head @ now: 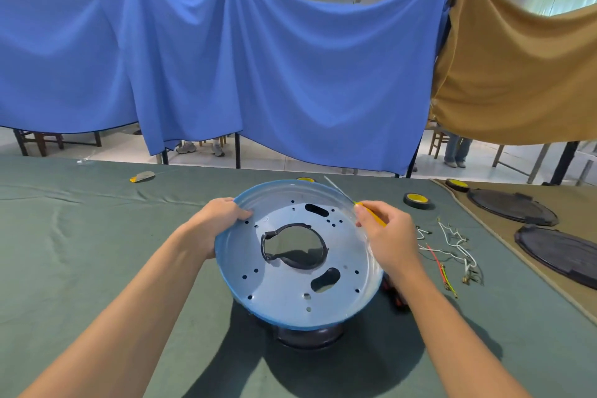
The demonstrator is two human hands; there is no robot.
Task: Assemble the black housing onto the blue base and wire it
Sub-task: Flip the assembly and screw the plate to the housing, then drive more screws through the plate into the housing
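Observation:
A round blue base (290,287), dish-shaped with a pale perforated inside and a large centre hole, sits tilted toward me on the black housing (308,334), which shows beneath its near edge and through the hole. My left hand (219,218) grips the base's left rim, thumb inside the dish. My right hand (386,237) is at the right rim and pinches a yellow-sleeved wire (374,215) whose thin pale end sticks up and back over the rim.
Loose white, red and yellow wires (452,252) lie on the green cloth to the right. Two yellow-cored black tape rolls (417,200) sit behind. Dark round plates (512,207) rest on a tan mat at far right. A dark tool (392,296) lies under my right forearm.

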